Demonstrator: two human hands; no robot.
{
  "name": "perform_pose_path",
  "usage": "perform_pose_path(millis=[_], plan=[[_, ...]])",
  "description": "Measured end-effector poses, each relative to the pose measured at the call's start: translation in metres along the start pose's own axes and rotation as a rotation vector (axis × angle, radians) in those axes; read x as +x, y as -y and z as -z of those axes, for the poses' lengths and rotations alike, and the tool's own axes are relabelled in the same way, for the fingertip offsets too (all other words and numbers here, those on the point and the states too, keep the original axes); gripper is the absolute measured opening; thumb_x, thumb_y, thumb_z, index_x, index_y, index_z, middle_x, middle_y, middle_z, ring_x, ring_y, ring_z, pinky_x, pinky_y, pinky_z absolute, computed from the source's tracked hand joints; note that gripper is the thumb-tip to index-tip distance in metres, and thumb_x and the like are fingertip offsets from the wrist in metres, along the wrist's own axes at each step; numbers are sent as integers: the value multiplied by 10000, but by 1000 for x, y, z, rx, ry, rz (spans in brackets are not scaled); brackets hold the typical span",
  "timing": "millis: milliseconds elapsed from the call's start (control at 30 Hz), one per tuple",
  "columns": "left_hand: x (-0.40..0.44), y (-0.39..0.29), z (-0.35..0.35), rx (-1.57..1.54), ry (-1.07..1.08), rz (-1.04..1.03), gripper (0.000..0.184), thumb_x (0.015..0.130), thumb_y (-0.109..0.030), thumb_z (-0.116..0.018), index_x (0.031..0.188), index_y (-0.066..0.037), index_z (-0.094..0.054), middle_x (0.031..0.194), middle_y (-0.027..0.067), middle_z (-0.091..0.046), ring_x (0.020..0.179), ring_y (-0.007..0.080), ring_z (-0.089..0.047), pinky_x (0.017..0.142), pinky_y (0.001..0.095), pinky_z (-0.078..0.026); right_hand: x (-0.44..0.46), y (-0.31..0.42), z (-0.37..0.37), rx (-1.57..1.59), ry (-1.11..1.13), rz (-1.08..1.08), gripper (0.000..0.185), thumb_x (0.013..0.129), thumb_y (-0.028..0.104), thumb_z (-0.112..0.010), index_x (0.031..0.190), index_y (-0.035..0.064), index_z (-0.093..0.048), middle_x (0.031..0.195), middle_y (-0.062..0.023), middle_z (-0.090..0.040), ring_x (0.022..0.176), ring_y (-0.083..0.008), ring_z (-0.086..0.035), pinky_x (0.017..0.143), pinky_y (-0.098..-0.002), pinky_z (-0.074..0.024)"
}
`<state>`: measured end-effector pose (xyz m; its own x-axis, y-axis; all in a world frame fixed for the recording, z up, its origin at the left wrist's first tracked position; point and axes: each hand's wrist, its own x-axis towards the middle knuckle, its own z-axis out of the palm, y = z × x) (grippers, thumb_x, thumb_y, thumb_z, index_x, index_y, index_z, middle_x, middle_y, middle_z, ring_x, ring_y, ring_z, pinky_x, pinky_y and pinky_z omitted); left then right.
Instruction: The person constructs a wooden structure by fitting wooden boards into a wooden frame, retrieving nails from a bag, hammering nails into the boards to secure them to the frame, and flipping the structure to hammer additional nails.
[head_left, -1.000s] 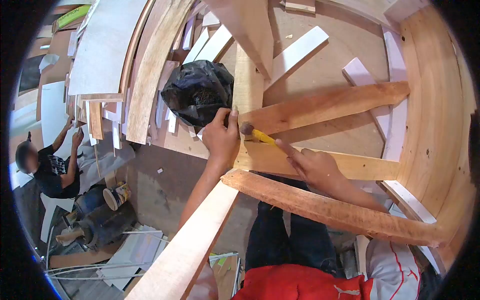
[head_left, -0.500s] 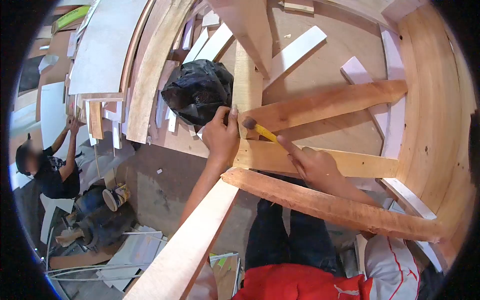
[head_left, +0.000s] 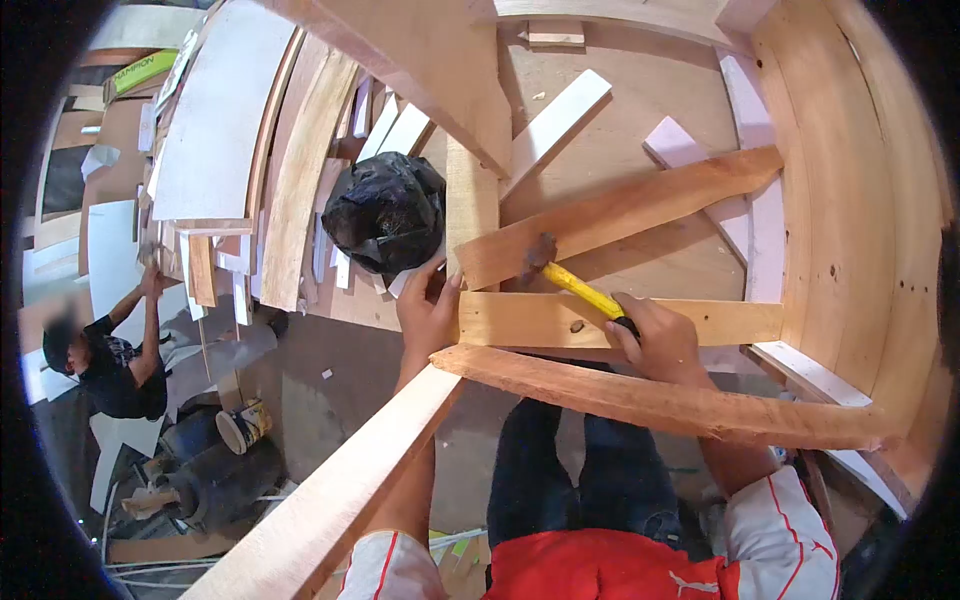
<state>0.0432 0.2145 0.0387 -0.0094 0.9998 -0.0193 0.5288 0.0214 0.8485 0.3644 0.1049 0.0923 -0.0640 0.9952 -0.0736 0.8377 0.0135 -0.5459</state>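
Observation:
My right hand [head_left: 660, 340] is closed around the black grip of a hammer [head_left: 582, 288] with a yellow handle. The hammer's dark, rusty head is over the left part of a reddish-brown board [head_left: 640, 210], which lies slanted inside a wooden frame. At the frame's left corner, my left hand [head_left: 428, 312] grips the edge of the wooden frame [head_left: 680, 322], thumb and fingers at the end of its pale crosspiece. Some of those fingertips are hidden by the wood. A crumpled black plastic bag [head_left: 385, 212] sits just beyond my left hand.
A rough-edged wooden rail [head_left: 640, 395] and a pale leg [head_left: 350, 480] cross in front of me. White offcuts [head_left: 560, 125] lie inside the frame. Long boards [head_left: 225, 110] are stacked left. Another person [head_left: 120, 350] works at far left, near a paint bucket [head_left: 243, 425].
My right hand and the hammer have moved right and slightly down, away from my left hand. My view has shifted, and my left hand appears lower along the frame's corner.

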Motion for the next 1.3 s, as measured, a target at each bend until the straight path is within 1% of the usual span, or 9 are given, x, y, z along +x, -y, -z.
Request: perform_pose_path(millis=[233, 433, 467, 567, 667, 767, 967, 1067, 1300], plan=[[-9, 6, 4, -187, -27, 76, 320, 942, -194, -722, 1160, 38, -694, 989, 121, -710, 866, 150, -662, 760, 302, -525, -28, 13, 6, 67, -107, -108, 341, 864, 199, -746, 1151, 35, -664, 971, -183, -713, 860, -346, -706, 749, -412, -559], [-7, 25, 11, -192, 70, -27, 350, 975, -268, -694, 1097, 59, -719, 964, 114, -731, 849, 141, -655, 773, 281, -524, -58, 33, -13, 208, -263, -215, 323, 899, 203, -706, 1157, 14, -655, 973, -212, -694, 881, -392, -688, 794, -449, -551], [-11, 23, 17, -230, 103, -4, 356, 981, -281, -683, 1096, 53, -723, 954, 104, -732, 846, 138, -654, 768, 281, -522, -64, 38, -20, 201, -307, -238, 293, 928, 280, -669, 1123, 62, -652, 967, -183, -698, 883, -381, -689, 770, -495, -535], [-21, 15, 39, -265, 178, 63, 367, 998, -310, -656, 1085, 38, -733, 923, 74, -730, 838, 129, -646, 756, 283, -518, -89, 46, -37, -114, -43, -565, 321, 937, 291, -658, 1164, 64, -638, 989, -202, -690, 922, -412, -674, 791, -511, -527], [-40, 34, 56, -212, 179, 185, 355, 1007, -298, -639, 1068, 38, -734, 914, 57, -712, 823, 110, -614, 741, 286, -502, -110, 61, -32, 4, -322, -450, 347, 936, 297, -657, 1197, 71, -626, 1006, -206, -690, 934, -430, -667, 803, -511, -526], [-68, 45, 74, -189, 186, 71, 369, 1002, -296, -648, 1086, 57, -716, 934, 60, -704, 851, 107, -615, 761, 272, -495, -132, 79, -16, -44, -226, -531, 340, 940, 311, -648, 1188, 79, -630, 1011, -204, -691, 945, -428, -666, 816, -517, -522], [-104, 32, 86, -367, 300, 178, 383, 980, -269, -688, 1180, 59, -681, 1035, 78, -714, 962, 131, -645, 865, 281, -502, -179, 123, 1, -117, -110, -592, 346, 932, 348, -650, 1145, 75, -664, 930, -188, -705, 901, -420, -682, 768, -533, -535], [-112, 17, 89, -433, 350, 160, 380, 984, -253, -684, 1224, 41, -666, 1101, 70, -707, 990, 139, -641, 862, 287, -515, -202, 132, -21, -167, -180, -508, 311, 940, 346, -637, 1129, 100, -642, 964, -172, -706, 834, -407, -694, 743, -533, -553], [-134, 4, 110, -483, 369, 264, 404, 989, -299, -682, 1256, 3, -653, 1082, 66, -705, 931, 130, -657, 788, 280, -527, -209, 190, -36, -26, -92, -273, 343, 927, 343, -653, 1133, 69, -636, 973, -161, -712, 885, -380, -699, 772, -504, -560]])
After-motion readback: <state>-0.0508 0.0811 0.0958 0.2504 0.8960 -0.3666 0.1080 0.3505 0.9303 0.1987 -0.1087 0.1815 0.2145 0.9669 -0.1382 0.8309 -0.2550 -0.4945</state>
